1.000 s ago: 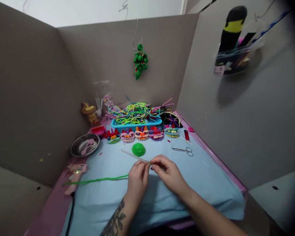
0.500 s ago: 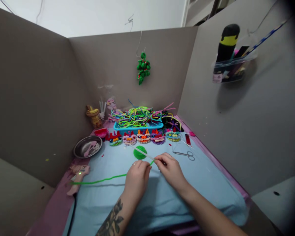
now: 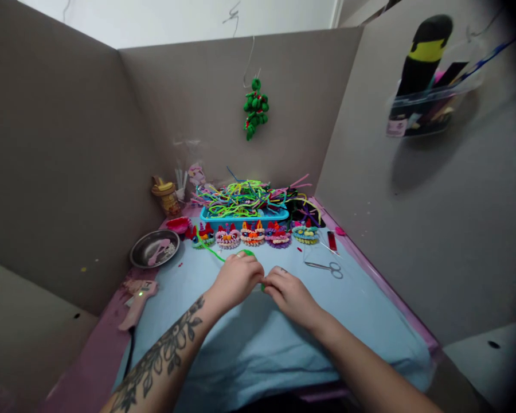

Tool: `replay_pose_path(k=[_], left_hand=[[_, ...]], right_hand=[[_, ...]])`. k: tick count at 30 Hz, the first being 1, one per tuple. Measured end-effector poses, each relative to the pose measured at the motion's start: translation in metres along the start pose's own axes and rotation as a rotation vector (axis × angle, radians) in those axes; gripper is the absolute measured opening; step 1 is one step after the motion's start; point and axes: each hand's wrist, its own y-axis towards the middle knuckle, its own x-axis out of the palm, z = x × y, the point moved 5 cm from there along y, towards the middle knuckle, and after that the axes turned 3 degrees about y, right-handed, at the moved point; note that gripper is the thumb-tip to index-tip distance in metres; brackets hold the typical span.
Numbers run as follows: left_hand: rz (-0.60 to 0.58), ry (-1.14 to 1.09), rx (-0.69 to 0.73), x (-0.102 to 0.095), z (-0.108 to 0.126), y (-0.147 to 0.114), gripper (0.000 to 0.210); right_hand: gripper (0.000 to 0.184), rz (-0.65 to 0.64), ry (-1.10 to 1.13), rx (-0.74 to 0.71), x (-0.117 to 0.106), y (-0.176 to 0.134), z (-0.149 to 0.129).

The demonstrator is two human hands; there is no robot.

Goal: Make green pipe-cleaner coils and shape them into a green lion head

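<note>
My left hand (image 3: pixel 236 278) and my right hand (image 3: pixel 286 292) meet fingertip to fingertip over the light blue cloth (image 3: pixel 249 338). Between them they pinch a green pipe cleaner (image 3: pixel 210 250), whose free end curves away up and to the left past my left hand. A short green bit shows between the fingertips. The thin stick seen earlier is hidden by my hands. A green coiled disc (image 3: pixel 246 252) peeks out just behind my left knuckles.
A row of coiled pipe-cleaner faces (image 3: pixel 253 235) lies in front of a blue tray (image 3: pixel 243 216) heaped with pipe cleaners. Scissors (image 3: pixel 324 267) lie to the right, a metal bowl (image 3: pixel 155 249) and a pink glue gun (image 3: pixel 135 299) to the left. Cardboard walls surround the table.
My left hand has moved forward and up over the green disc. The pipe cleaner's long tail has swung from lying flat at the left to pointing away toward the faces.
</note>
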Motion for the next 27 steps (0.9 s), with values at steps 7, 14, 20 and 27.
replay_pose_path(k=[7, 14, 20, 27], left_hand=[[-0.164, -0.802, -0.137, 0.01, -0.023, -0.004, 0.017], [0.029, -0.902, -0.228, 0.027, -0.021, -0.013, 0.02], [0.154, -0.189, -0.207, 0.017, -0.005, -0.023, 0.011], [0.114, 0.469, 0.006, -0.003, 0.025, -0.019, 0.008]], right_hand=[[0.013, 0.11, 0.273, -0.045, -0.02, -0.003, -0.014], [0.02, 0.211, 0.587, 0.246, -0.014, 0.003, 0.003], [0.026, 0.285, 0.645, 0.399, -0.002, 0.002, 0.022], [0.017, 0.304, 0.398, 0.397, -0.003, 0.005, 0.022]])
